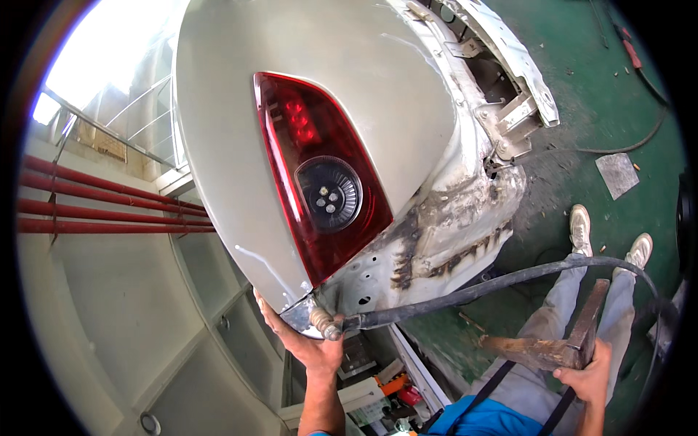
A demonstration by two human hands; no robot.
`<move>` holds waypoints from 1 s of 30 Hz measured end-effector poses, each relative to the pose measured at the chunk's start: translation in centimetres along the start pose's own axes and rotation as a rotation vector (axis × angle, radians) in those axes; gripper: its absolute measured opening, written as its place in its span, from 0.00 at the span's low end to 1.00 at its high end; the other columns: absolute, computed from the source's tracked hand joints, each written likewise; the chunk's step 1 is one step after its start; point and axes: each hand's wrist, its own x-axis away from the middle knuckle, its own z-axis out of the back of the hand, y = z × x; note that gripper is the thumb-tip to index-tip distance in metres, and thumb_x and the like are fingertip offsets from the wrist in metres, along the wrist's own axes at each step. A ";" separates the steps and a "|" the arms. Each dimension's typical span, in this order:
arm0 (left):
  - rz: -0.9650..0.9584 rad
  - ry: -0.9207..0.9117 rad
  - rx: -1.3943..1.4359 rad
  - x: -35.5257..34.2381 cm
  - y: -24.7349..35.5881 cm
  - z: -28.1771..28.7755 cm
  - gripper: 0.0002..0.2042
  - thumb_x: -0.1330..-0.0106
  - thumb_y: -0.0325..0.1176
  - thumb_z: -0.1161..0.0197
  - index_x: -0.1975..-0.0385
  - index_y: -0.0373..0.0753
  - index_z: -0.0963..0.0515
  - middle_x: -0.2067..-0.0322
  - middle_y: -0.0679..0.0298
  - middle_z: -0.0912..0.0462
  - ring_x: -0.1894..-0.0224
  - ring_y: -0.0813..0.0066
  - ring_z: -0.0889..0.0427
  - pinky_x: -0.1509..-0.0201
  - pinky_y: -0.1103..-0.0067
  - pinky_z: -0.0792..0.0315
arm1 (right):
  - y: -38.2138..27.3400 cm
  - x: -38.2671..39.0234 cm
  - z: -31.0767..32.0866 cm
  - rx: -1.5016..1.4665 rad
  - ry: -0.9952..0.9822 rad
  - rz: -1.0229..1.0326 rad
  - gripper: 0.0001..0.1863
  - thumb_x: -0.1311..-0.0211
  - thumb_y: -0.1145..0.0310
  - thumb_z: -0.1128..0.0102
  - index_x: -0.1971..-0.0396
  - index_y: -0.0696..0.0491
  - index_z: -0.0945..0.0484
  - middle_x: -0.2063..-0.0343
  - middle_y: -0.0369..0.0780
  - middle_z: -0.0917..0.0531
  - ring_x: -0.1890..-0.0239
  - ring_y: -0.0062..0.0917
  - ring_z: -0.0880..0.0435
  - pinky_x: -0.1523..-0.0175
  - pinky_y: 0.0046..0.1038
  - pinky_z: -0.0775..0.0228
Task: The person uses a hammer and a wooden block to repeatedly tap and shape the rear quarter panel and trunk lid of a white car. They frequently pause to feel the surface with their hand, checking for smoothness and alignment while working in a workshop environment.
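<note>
My left hand [314, 350] is at the lower corner of a pale grey car body panel [349, 36], below the red tail light [320, 182]. Its fingers reach up along the panel's outer edge and its thumb lies by a ribbed, brass-coloured cable fitting [325, 323]. A small shiny plate sits behind the fitting; the palm hides part of it. From the fitting a thick black cable [465, 292] runs right. Over at the lower right, my right hand [590, 374] grips an angled brown piece [542, 352], wood or rusty metal, held apart from the car.
Bare, scorched metal [443, 240] with jagged edges shows beside the light. My shoes [579, 229] stand on the green floor [582, 87], where a grey square sheet [616, 176] and another cable [647, 134] lie. Red pipes [116, 211] run along the left wall. Assorted items fill the lower middle.
</note>
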 end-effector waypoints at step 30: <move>-0.011 0.395 0.103 -8.8 -4.3 6.1 0.42 0.25 0.66 0.61 0.24 0.35 0.47 0.24 0.53 0.45 0.20 0.58 0.50 0.19 0.59 0.61 | 0.4 0.2 -1.1 0.180 0.055 0.112 0.25 0.69 0.65 0.17 0.72 0.58 0.23 0.79 0.29 0.24 0.76 0.13 0.29 0.71 0.20 0.39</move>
